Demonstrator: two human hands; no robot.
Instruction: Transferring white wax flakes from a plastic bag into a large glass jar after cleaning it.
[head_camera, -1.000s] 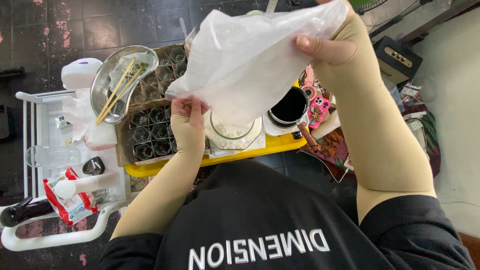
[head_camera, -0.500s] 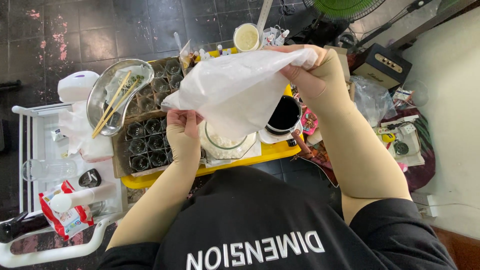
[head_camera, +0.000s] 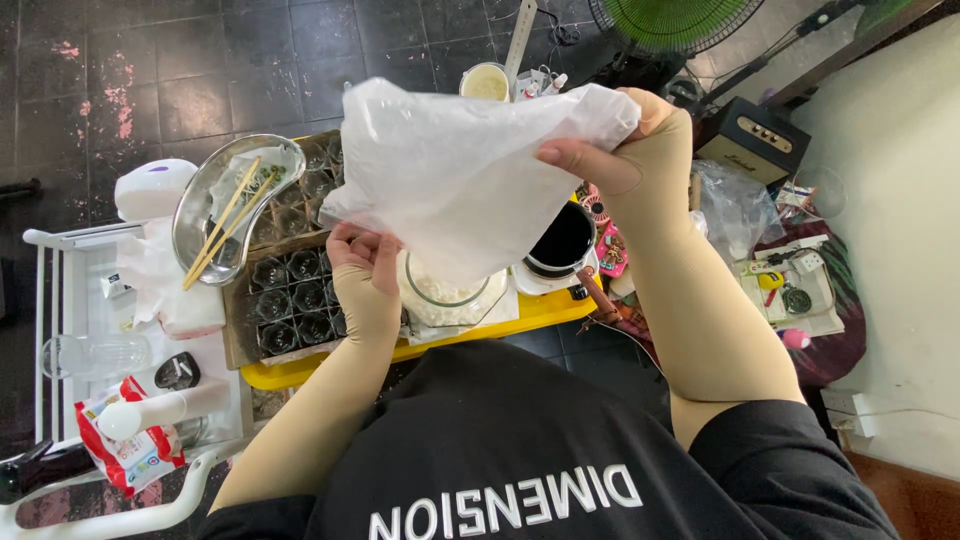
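Observation:
A white translucent plastic bag (head_camera: 470, 170) is stretched between both hands above a yellow tray (head_camera: 330, 362). My left hand (head_camera: 365, 275) pinches the bag's lower edge. My right hand (head_camera: 625, 160) grips its upper corner, raised higher. Under the bag stands a round clear bowl (head_camera: 440, 292) with white grains in it. Beside the bowl sits a white cup of dark liquid (head_camera: 562, 245).
A dark seedling tray with several cells (head_camera: 285, 300) lies on the yellow tray, with a metal kidney dish holding wooden sticks (head_camera: 230, 205) on top. A white rack (head_camera: 130, 340) at left carries a glass, a red packet and a bottle. A green fan (head_camera: 675, 20) stands behind.
Both hands have turned the bag, and its upper corner now sits lower and further from my head. The view has shifted, showing more of the floor and the fan.

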